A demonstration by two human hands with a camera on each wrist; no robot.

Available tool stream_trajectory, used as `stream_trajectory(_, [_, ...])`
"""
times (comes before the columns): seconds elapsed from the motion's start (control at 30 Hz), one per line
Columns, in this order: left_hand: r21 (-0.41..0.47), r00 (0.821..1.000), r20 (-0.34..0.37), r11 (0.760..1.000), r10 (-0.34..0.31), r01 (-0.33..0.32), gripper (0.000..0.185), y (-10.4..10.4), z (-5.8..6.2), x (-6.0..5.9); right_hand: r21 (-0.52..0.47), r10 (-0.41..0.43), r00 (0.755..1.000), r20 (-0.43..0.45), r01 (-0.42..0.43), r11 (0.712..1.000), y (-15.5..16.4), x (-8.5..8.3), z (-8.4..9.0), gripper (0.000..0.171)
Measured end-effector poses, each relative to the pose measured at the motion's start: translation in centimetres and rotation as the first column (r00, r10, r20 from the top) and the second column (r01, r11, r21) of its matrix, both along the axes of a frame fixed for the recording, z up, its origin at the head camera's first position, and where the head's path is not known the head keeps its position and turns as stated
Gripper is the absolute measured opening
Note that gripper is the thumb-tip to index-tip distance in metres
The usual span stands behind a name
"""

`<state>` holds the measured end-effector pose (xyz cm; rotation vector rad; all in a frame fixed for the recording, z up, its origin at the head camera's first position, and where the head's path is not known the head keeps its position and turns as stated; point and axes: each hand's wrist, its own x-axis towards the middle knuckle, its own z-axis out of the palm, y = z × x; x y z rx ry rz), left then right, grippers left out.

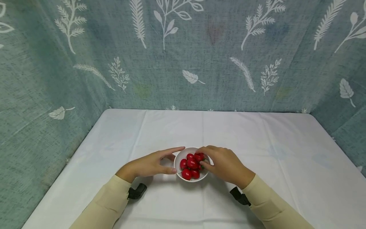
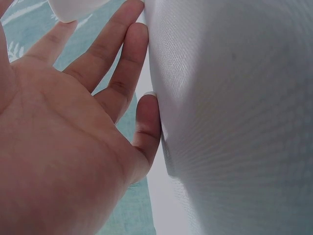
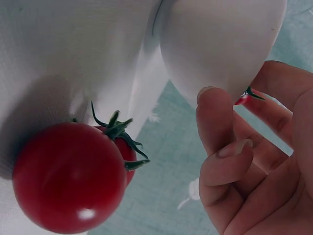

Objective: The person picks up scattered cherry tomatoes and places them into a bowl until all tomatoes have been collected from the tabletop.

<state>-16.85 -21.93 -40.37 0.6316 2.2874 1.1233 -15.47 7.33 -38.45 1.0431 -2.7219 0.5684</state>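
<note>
Sleeves (image 1: 263,203) fill the bottom of the head view; beyond them a white bowl (image 1: 179,159) of red tomatoes (image 1: 192,163) sits mid-table (image 1: 257,133). Left hand (image 1: 148,165) lies flat beside the bowl, fingers straight, thumb and forefinger touching its rim. Right hand (image 1: 226,163) curls over the bowl's far side, fingertips among the tomatoes.

Left wrist view: open palm (image 2: 58,147), fingers (image 2: 129,63) resting on the cloth (image 2: 234,117), nothing held.

Right wrist view: a tomato (image 3: 68,176) with green stalk looms close; fingers (image 3: 220,142) curl near the bowl (image 3: 220,44), and a stalk tip (image 3: 249,94) shows behind them. Whether they pinch one, I cannot tell.

Tomatoes look light, smooth, easily bruised: best taken gently round the body.
</note>
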Motion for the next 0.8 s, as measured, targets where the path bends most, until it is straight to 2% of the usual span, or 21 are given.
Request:
stream_trajectory(0.23, [-0.011,1.0,0.005,1.0,0.005,-0.005,0.076,-0.01,0.06,-0.01,0.002,0.005,1.0,0.012,-0.005,1.0,-0.02,-0.04,-0.18,0.039])
stream_trajectory(0.8, [-0.009,1.0,-0.018,1.0,0.002,-0.002,0.075,0.04,-0.01,0.05,-0.022,0.037,0.999,-0.03,-0.037,0.999,-0.18,-0.25,-0.53,0.036])
